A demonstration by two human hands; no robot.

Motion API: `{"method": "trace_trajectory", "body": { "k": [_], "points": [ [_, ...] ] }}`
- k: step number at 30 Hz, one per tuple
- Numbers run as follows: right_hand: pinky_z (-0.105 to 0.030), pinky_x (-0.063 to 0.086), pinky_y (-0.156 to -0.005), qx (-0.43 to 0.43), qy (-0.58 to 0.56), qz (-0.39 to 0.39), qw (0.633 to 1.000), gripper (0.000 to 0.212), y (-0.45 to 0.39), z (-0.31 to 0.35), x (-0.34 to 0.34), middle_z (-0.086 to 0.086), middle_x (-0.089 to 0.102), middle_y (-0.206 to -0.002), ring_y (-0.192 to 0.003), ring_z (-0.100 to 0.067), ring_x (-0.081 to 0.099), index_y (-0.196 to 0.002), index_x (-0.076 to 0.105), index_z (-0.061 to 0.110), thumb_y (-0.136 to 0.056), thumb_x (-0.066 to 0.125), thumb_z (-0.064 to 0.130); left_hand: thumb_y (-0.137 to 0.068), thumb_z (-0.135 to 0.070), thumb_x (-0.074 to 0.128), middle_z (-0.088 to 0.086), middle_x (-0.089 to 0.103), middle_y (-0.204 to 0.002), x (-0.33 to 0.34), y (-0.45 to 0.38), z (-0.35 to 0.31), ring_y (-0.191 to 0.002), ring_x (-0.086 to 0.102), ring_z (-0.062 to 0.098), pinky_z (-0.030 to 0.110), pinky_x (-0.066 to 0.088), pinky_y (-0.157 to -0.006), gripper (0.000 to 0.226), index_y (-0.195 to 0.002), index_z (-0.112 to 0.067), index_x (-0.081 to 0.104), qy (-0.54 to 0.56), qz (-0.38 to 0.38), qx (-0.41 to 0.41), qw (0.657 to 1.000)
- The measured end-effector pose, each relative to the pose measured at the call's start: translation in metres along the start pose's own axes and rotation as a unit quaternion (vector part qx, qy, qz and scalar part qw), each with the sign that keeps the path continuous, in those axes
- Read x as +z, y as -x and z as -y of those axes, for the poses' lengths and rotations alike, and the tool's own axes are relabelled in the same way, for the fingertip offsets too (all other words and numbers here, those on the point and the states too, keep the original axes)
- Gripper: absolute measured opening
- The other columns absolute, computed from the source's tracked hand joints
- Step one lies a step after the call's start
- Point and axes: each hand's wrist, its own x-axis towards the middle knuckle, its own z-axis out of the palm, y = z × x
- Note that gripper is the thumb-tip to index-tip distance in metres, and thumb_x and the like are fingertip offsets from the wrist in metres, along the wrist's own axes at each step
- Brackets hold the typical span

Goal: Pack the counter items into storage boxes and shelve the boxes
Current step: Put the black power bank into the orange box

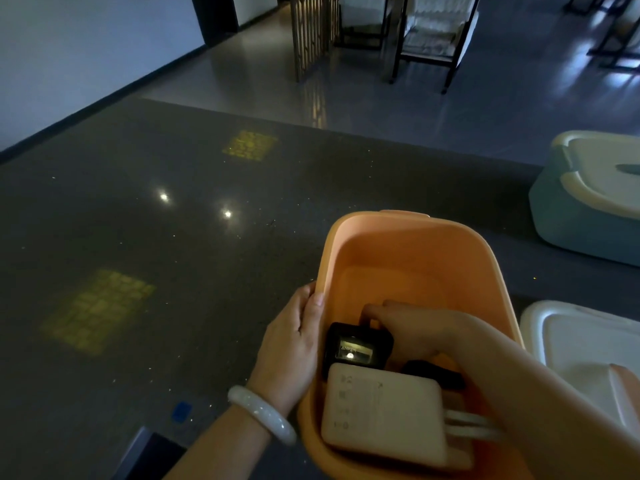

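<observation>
Dim room, dark speckled counter with ceiling-light glints and two yellowish reflections. Left hand, pale bangle at the wrist, gripping the left rim of an orange box, thumb hooked inside the wall. Right hand reaching down into the box, fingertips pinching the far edge of a black charger lying on the box floor. Nearer in the same box, a white power bank with white cables trailing right under the right forearm; another dark item partly hidden beneath that arm. Right of the box, a white lid; further back right, a blue box closed with its white lid. Beyond the counter, grey floor, wooden screen, chairs.
</observation>
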Motion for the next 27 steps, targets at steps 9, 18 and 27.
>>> {"method": "trace_trajectory", "body": {
  "k": [9,18,27],
  "points": [
    [-0.025,0.050,-0.082,0.004,-0.087,-0.075,0.993,0.048,0.008,0.002,-0.018,0.007,0.055,-0.120,-0.102,-0.009,0.057,-0.127,0.050,0.027,-0.084,0.069,0.039,-0.092,-0.053,0.029,-0.014,0.058,-0.080,-0.005,-0.002,0.004,-0.070,0.054,-0.017,0.003,0.040,-0.064,0.019,-0.092,-0.046,0.046,-0.030,0.004,0.010,0.999],
    [-0.013,0.039,-0.059,-0.049,-0.059,-0.347,0.935,0.027,0.037,0.075,-0.073,0.020,0.051,-0.093,-0.080,0.000,0.054,-0.104,0.053,0.038,-0.085,0.069,0.028,-0.097,-0.049,0.043,-0.021,0.054,-0.115,-0.068,0.016,0.031,-0.104,0.054,-0.007,0.000,0.038,-0.072,0.042,-0.136,-0.033,0.045,-0.056,-0.036,-0.004,0.998],
    [-0.019,0.038,-0.089,-0.213,0.071,-0.270,0.936,0.034,-0.011,0.293,-0.041,0.005,0.056,-0.105,-0.095,-0.008,0.052,-0.113,0.061,0.021,-0.082,0.073,0.024,-0.098,-0.037,0.050,-0.001,0.053,-0.132,-0.230,0.122,0.095,-0.117,0.053,0.013,0.019,0.038,-0.100,0.043,-0.139,-0.023,0.046,-0.181,-0.180,-0.110,0.961]
  ]
}}
